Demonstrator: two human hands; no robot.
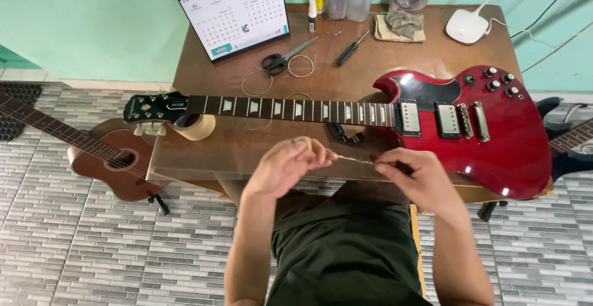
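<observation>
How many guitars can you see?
3: a red electric guitar on the table, a brown acoustic guitar on the floor at left, and a dark guitar partly showing at the right edge.

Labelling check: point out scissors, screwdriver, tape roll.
scissors [276, 62], head view, on the black handles.
screwdriver [347, 53], head view, on the dark handle.
tape roll [199, 127], head view, on its outer wall under the headstock.

Open tabletop lies just in front of the red electric guitar [494, 133]'s neck; behind it, scissors [281, 61], screwdriver [351, 51] and desk calendar [238, 14] obstruct.
</observation>
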